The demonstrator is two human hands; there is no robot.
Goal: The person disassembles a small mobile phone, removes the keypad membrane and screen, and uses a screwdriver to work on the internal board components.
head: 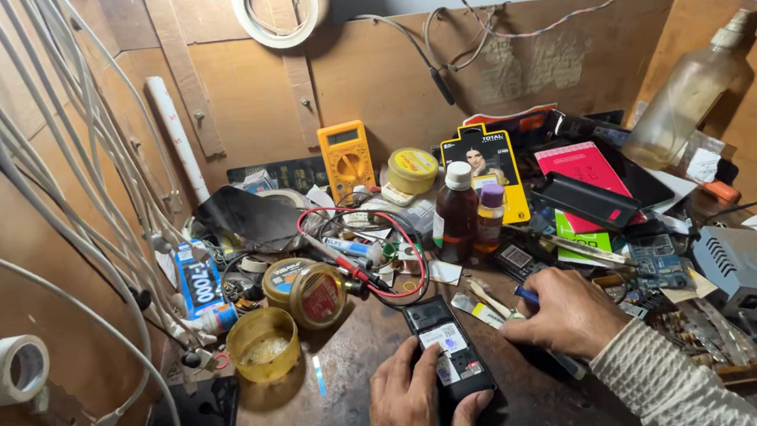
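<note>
Phone (450, 359) pinned open-backed on our cluttered counter (331, 423).
Our left hand (416, 420) clamps it steady; our right hand (566, 310) pinches a blue-handled tool (526, 297) beside it.

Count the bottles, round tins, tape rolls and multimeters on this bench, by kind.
Bottles: 3, a brown one, a small purple-capped one, a clear one
Round tins: 4
Tape rolls: 2
Multimeters: 1
Total: 10

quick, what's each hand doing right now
Left hand: closed on the opened phone.
Right hand: closed on a blue-handled tool.
</note>
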